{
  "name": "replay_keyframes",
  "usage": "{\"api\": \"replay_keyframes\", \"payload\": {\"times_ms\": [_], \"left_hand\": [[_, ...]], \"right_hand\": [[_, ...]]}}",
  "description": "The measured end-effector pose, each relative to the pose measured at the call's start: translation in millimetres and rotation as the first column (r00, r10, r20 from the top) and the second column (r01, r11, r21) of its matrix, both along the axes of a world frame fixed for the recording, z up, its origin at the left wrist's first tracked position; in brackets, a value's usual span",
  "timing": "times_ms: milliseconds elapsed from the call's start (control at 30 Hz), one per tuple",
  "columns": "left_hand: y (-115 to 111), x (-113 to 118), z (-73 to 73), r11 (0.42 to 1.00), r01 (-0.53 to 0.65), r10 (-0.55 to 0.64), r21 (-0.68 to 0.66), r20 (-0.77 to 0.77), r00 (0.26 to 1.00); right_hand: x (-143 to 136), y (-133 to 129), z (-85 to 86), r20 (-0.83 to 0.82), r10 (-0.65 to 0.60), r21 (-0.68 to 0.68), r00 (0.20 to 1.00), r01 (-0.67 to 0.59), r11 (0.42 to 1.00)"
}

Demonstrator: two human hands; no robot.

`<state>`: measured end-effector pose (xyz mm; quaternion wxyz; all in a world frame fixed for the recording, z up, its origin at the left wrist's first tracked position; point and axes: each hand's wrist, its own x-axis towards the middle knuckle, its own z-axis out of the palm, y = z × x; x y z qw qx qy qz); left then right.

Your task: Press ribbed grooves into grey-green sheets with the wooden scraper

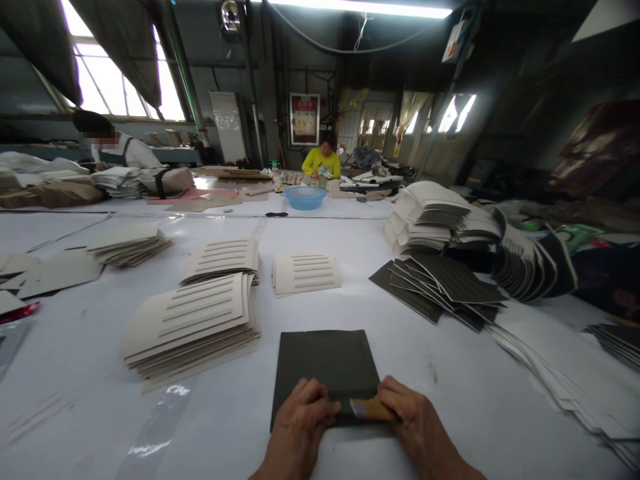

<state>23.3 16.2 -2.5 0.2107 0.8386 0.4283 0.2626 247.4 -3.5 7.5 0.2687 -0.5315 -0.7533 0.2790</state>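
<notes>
A dark grey sheet [327, 363] lies flat in front of me, its near edge a narrow strip that looks folded over. My left hand [306, 415] has its fingers bent and pinched on that near strip. In my right hand [413, 417] is a flat tool with a yellow-brown handle [375, 409] and a paler, greyish end, which lies against the strip and points at my left fingertips. The tool's exact kind is not clear, and the hand hides its rear end.
Stacks of pale slotted panels [200, 313] stand at left, with a smaller pile [307, 273] ahead. To the right are dark sheets [440, 287], white sheets [560, 367] and tall pale stacks [435, 207]. A blue basin [305, 197] stands farther back, near a person in yellow [321, 160].
</notes>
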Motion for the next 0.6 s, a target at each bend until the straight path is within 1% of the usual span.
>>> {"api": "replay_keyframes", "payload": {"times_ms": [67, 133, 167, 200, 267, 333, 367, 433, 500, 600], "left_hand": [[-11, -16, -10.2, 0.998, 0.023, -0.025, 0.065, 0.039, 0.999], [-20, -35, -18.1, 0.993, -0.002, -0.006, 0.117, 0.065, 0.998], [-23, -44, -19.6, 0.991, -0.025, 0.016, 0.129, 0.07, 0.997], [-26, -52, -18.8, 0.989, -0.052, 0.043, 0.135, 0.067, 0.997], [-28, -60, -10.7, 0.985, -0.114, 0.11, 0.129, 0.042, 0.993], [-27, -55, 2.6, 0.982, -0.152, 0.15, 0.114, 0.022, 0.988], [-25, -48, 9.2, 0.983, -0.145, 0.144, 0.111, 0.02, 0.989], [-18, -27, 18.2, 0.989, -0.085, 0.082, 0.117, 0.027, 0.996], [-9, -7, 19.5, 0.993, -0.045, 0.043, 0.112, 0.016, 0.999], [2, 10, 11.5, 0.994, -0.041, 0.041, 0.106, 0.004, 0.999]], "right_hand": [[6, -16, -6.9, 0.009, 0.018, 0.004, 1.0, -0.018, 1.0], [13, -26, -10.9, 0.061, 0.004, 0.01, 0.998, -0.004, 1.0], [17, -29, -11.0, 0.093, -0.019, -0.002, 0.995, 0.02, 1.0], [20, -31, -9.7, 0.123, -0.045, -0.024, 0.991, 0.048, 0.999], [22, -32, -4.4, 0.149, -0.101, -0.057, 0.984, 0.111, 0.992], [17, -29, 1.2, 0.109, -0.128, -0.045, 0.986, 0.134, 0.99], [11, -26, 3.1, 0.078, -0.128, -0.025, 0.989, 0.131, 0.991], [-4, -20, 4.0, 0.03, -0.12, 0.024, 0.992, 0.119, 0.993], [-21, -12, 1.5, 0.011, -0.125, 0.067, 0.992, 0.124, 0.99], [-40, -1, -4.4, 0.014, -0.155, 0.127, 0.988, 0.152, 0.98]]}}
